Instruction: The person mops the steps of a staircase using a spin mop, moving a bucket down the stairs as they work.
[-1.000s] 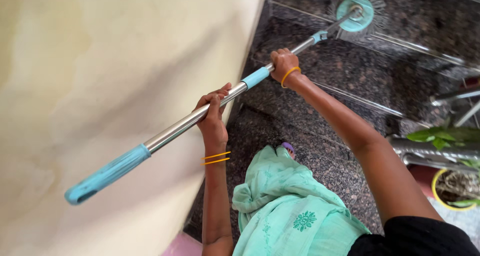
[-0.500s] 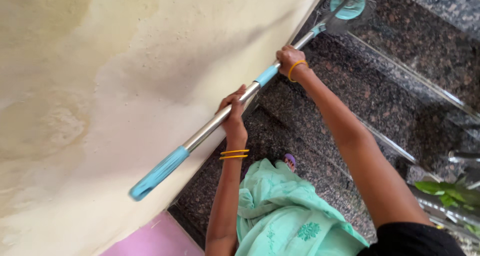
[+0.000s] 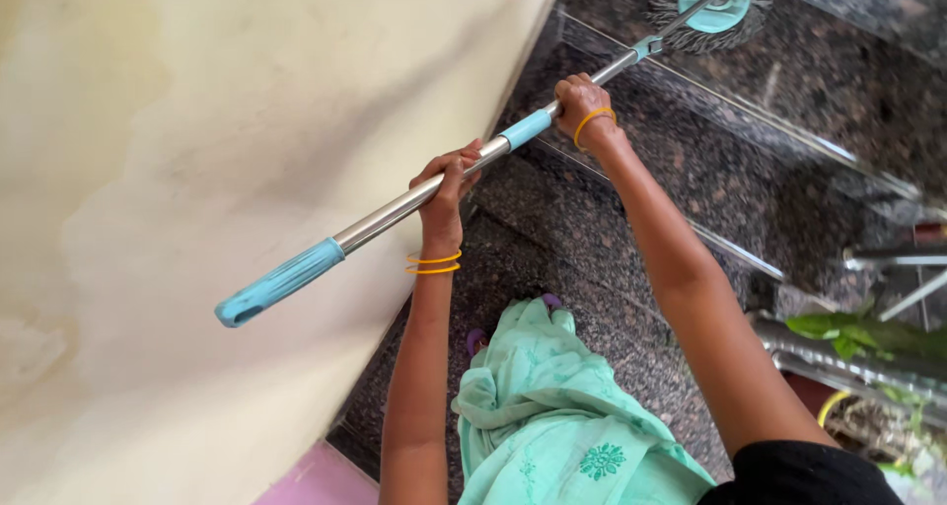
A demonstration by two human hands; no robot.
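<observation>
My left hand (image 3: 449, 184) is closed round the mop (image 3: 473, 160), fingers wrapped over the bare steel part of the pole, just below the short blue collar. My right hand (image 3: 582, 106) is closed round the same pole just above that collar, knuckles up, the thumb hidden underneath. The two hands sit near each other with the collar between them. I wear yellow bangles (image 3: 432, 264) on the left wrist and one on the right.

The pole runs on a slant from its blue grip end, which hangs free in front of the wall (image 3: 197, 120) at lower left, up to the round head at the top right. The head, a blue disc ringed with grey strands, lies flat on a dark granite step (image 3: 789, 81) near that step's front edge. More granite steps come down toward me, their left ends meeting the cream wall. My green garment (image 3: 552, 416) hangs below my arms. At the right edge I see a steel rail (image 3: 848, 367) with green leaves (image 3: 858, 332) over it.
</observation>
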